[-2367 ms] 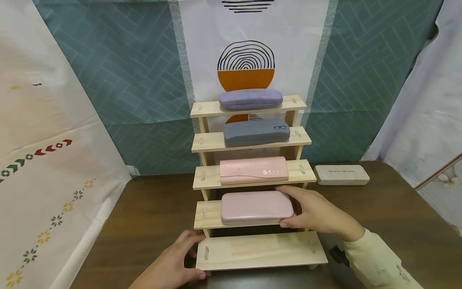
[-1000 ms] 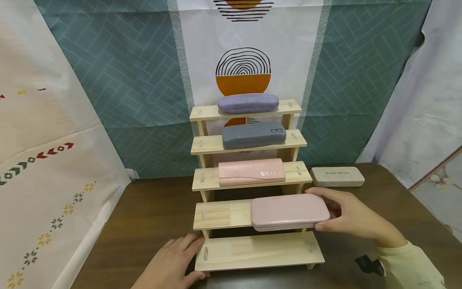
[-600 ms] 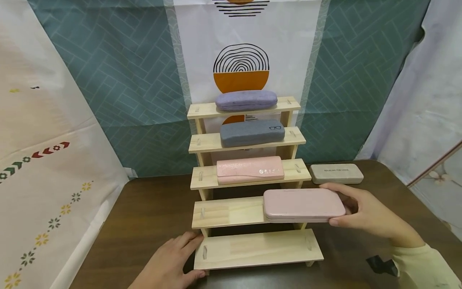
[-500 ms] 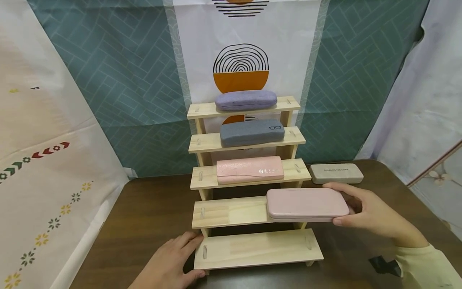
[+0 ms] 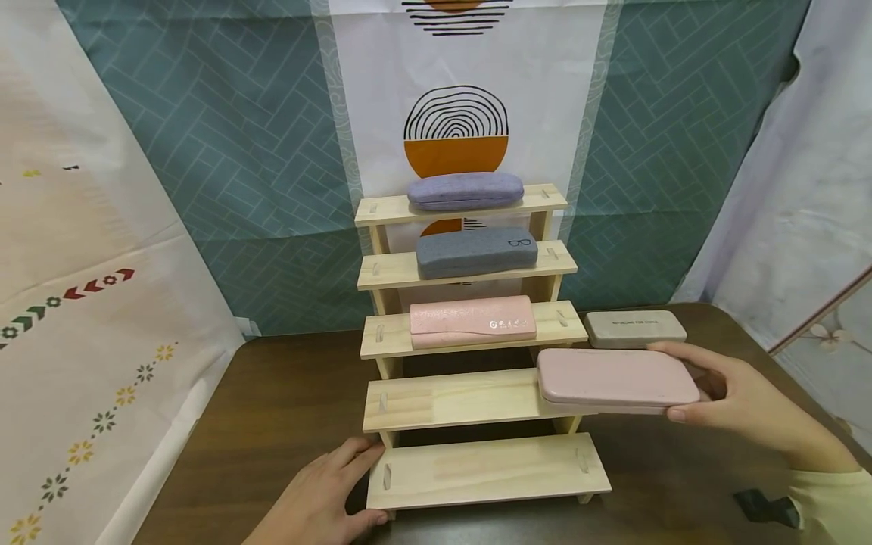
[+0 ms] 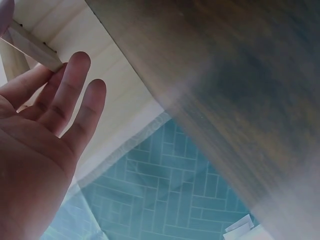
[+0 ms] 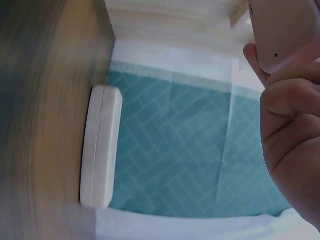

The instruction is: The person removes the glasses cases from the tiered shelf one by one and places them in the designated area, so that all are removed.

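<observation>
Your right hand point(image 5: 736, 397) is clamping pink case point(image 5: 616, 376), frame right | your left hand point(image 5: 323, 490) is gripping wooden rack point(image 5: 463, 399), lower left

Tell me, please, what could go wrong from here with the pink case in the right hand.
Slipping: the right hand grips the held pink case only at its right end, so the free end might tip down.
Knocking: in the head view that free end overlaps the wooden stand, so it could catch there.
Bumping: the white case lies behind it on the table; a careless swing could perhaps push it.
</observation>
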A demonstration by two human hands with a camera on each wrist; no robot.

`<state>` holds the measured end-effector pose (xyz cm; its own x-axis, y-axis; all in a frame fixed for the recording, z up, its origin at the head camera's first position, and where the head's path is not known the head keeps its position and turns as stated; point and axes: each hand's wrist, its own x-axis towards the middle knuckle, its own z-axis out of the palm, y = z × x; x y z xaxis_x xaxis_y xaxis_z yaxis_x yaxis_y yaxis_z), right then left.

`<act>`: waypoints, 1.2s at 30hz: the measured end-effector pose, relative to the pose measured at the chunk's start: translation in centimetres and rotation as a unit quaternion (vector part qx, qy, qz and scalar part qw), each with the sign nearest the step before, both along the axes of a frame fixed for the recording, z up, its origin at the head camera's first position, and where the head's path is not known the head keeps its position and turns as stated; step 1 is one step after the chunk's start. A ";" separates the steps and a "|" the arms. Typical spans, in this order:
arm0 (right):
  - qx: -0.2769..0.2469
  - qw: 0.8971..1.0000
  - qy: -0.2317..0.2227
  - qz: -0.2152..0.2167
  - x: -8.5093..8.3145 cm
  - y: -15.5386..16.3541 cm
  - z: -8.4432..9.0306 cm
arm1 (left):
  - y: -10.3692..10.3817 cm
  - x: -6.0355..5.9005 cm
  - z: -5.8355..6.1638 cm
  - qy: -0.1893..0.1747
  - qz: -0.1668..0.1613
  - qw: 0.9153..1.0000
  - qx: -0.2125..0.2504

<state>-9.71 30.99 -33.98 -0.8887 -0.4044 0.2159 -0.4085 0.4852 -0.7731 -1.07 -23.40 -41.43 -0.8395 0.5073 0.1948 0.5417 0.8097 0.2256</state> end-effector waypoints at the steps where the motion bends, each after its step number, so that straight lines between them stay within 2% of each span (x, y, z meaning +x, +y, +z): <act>1: -0.003 1.000 0.000 -0.001 0.0 0.3 0.0 | 0.0 0.0 0.0 -0.003 0.001 1.000 0.003; 8: -0.024 1.000 0.006 0.012 -0.1 2.1 -0.4 | -0.1 -0.1 0.2 -0.036 0.010 0.999 0.014; 18: -0.028 0.999 0.019 0.023 -0.5 3.8 -0.6 | -0.1 -0.1 0.2 -0.055 0.012 0.998 0.029; 26: -0.024 1.000 -0.017 0.004 -0.7 5.6 -1.2 | 0.0 -0.2 0.2 -0.063 0.015 0.997 0.031; 31: -0.049 0.998 -0.035 0.022 -1.1 6.2 -1.6 | 0.0 -0.2 0.2 -0.064 0.012 0.997 0.036; 36: -0.043 0.998 -0.045 0.018 -1.4 6.7 -2.0 | 0.0 -0.1 0.2 -0.064 0.008 0.997 0.041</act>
<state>-11.11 37.71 -35.98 -0.8913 -0.4199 0.1714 -0.3520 0.4021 -0.8453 -1.22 -23.41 -41.19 -0.8681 0.4801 0.1262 0.4913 0.7942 0.3576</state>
